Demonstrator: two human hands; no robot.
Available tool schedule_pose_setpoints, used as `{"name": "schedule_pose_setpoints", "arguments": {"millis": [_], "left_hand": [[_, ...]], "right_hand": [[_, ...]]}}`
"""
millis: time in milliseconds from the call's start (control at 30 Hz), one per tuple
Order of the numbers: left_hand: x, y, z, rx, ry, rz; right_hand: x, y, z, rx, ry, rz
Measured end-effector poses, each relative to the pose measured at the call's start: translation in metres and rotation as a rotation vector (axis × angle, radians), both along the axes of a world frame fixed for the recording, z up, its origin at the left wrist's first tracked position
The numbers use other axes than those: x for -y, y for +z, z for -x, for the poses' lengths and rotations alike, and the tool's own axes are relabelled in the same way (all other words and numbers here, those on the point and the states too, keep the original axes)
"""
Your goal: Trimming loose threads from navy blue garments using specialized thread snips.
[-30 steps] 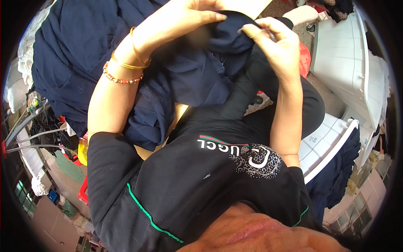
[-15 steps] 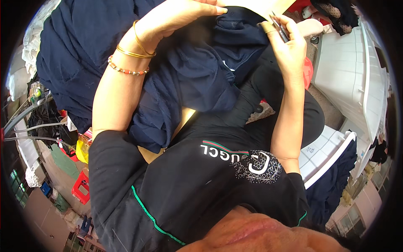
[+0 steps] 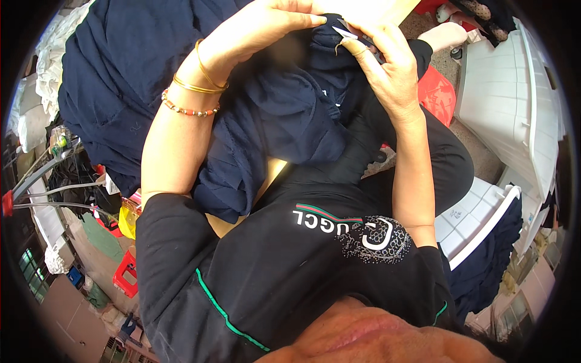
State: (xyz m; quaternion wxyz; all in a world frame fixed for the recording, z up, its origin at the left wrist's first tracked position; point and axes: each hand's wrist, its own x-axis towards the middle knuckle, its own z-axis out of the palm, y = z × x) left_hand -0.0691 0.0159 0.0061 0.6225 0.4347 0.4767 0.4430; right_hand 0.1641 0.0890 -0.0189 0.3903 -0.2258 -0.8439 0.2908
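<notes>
A large heap of navy fabric (image 3: 121,91) spreads over the work surface and down toward my lap. My left hand (image 3: 272,24), at the top of the view, pinches the edge of a navy piece (image 3: 330,27) between thumb and fingers; some fingertips are cut off by the frame. My right hand (image 3: 390,75) is closed around a pair of thread snips (image 3: 346,32). Their pale blades point left, slightly parted, at the fabric edge close to my left thumb. Most of the snips' handle is hidden in my right hand. A thin thread hangs below the blades.
A pale yellow board (image 3: 375,9) lies under the fabric. White plastic bins (image 3: 496,91) stand on the right, with more navy cloth (image 3: 490,266) by the lower one. A red crate (image 3: 126,275) and a yellow bag (image 3: 128,222) are on the left.
My right hand has moved left toward my left hand, bringing the snips from beside the fabric to its edge. The blades now point left instead of up. My left hand still pinches the cloth.
</notes>
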Motion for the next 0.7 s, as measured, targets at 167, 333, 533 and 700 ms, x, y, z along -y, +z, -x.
{"name": "schedule_pose_setpoints", "arguments": {"millis": [167, 333, 533, 700], "left_hand": [[0.003, 0.012, -0.012, 0.022, 0.012, -0.058], [0.003, -0.010, 0.008, -0.315, 0.012, -0.090], [0.003, -0.013, 0.013, -0.284, -0.028, -0.099], [-0.007, 0.022, 0.014, -0.494, -0.258, 0.057]], "right_hand": [[-0.001, -0.004, -0.001, 0.028, 0.007, 0.016], [-0.002, -0.005, 0.001, 0.014, 0.008, -0.056], [-0.005, -0.007, 0.004, 0.023, -0.030, -0.142], [0.005, 0.035, -0.006, -0.134, -0.049, 0.119]]}}
